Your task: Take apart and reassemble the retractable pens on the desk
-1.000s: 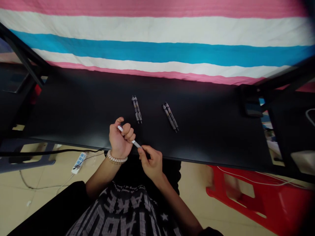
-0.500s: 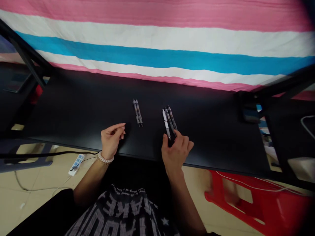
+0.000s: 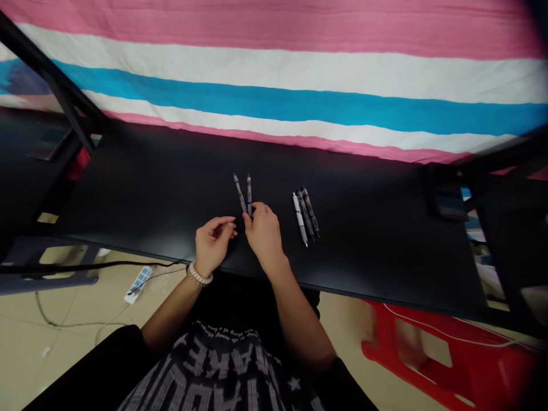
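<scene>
Two dark pens lie on the black table (image 3: 162, 188) near its middle, their far tips apart. My right hand (image 3: 264, 231) has its fingers closed on the lower end of the right one of these pens (image 3: 249, 191); the left one (image 3: 238, 191) lies close beside its fingertips. My left hand (image 3: 214, 241) is just to the left, above the table's front edge, thumb and fingers pinched together; whether anything small is between them is hidden. To the right lie a white pen (image 3: 300, 220) and two dark pens (image 3: 305, 214) (image 3: 311, 211), side by side.
A striped cloth (image 3: 274, 74) hangs behind the table. Black metal frame bars (image 3: 64, 103) stand at both sides. Below are a red plastic stool (image 3: 411, 348) at the right and a white power strip (image 3: 138, 284) with cables at the left.
My right hand has moved left from the group with the white pen to the pair of dark pens, which now spread apart. In the view, my left hand sits slightly further right.
</scene>
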`<state>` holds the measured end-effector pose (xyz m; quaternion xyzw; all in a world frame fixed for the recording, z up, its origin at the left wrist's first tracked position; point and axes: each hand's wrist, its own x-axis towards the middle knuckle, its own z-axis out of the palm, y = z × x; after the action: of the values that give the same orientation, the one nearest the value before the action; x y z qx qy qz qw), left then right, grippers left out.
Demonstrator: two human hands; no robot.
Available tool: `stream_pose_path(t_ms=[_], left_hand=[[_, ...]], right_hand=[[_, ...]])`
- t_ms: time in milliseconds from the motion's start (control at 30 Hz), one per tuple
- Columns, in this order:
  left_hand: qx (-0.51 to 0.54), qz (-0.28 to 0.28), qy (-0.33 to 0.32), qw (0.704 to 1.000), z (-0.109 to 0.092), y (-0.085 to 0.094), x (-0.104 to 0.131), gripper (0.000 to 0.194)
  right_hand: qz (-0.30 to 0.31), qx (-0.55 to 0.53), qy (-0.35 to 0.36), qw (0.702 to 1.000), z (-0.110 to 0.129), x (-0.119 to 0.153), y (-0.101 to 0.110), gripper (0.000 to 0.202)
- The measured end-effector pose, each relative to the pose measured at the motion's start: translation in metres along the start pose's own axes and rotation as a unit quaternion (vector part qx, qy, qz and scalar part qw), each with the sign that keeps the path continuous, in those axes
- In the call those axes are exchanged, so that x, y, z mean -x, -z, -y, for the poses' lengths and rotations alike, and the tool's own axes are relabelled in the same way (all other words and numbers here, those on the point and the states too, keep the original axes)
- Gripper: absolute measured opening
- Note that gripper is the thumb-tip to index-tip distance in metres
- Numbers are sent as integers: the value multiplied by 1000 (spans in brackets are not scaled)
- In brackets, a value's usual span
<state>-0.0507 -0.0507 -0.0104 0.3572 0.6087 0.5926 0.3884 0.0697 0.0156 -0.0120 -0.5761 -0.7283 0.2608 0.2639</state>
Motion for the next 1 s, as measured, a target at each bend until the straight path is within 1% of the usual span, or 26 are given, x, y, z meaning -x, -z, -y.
stream_pose_path(t_ms=[67,133,233,267,300,367,467,567,633,667,733,767,800,833,867,900,967,1000], left_hand=[[0,1,-2,1000,-1,-1,0,12],[9,-7,0,1000,-2,-2,1,12],[34,-27,11,999,-4,-4,2,17],[54,-31,17,998,-6,-4,2,21],[83,-28,26,996,-8,-4,2,24],[147,-6,49,988,-13,-3,1,31],[190,45,74,978,-23,-2,3,31],[185,69,77,977,-29,-5,6,27],[181,58,75,979,-30,-9,9,25],[182,43,71,980,-30,-12,10,25],[195,4,63,979,-28,-19,13,26],[208,-14,62,976,-27,-22,14,27],[224,-32,63,972,-27,-24,14,27],[240,-48,65,967,-26,-26,15,28],[254,-61,69,963,-26,-27,15,28],[263,-71,73,959,-26,-27,14,29],[273,-80,77,956,-27,-28,14,29],[275,-80,77,955,-28,-27,14,28]], right_hand=[[5,-37,-17,999,-4,1,2,19],[-7,-84,-35,996,-9,8,5,19],[-37,-158,-43,986,-12,31,14,22],[-34,-186,-34,981,-11,42,17,23],[-9,-213,-24,977,-10,53,21,23],[45,-263,-3,964,-6,75,29,22],[64,-298,-3,952,-2,99,36,20],[64,-341,-43,937,-2,111,35,24],[45,-349,-56,934,-3,115,32,28],[20,-334,-47,941,-4,115,31,27],[-70,-266,8,961,-5,114,30,23],[-121,-227,46,965,-5,113,30,21],[-164,-195,81,963,-6,111,31,19],[-193,-177,104,959,-6,109,33,18],[-203,-174,109,957,-7,107,36,18],[-196,-186,97,958,-8,105,38,21],[-159,-221,56,961,-8,103,42,21],[-151,-234,44,959,-8,102,43,18]])
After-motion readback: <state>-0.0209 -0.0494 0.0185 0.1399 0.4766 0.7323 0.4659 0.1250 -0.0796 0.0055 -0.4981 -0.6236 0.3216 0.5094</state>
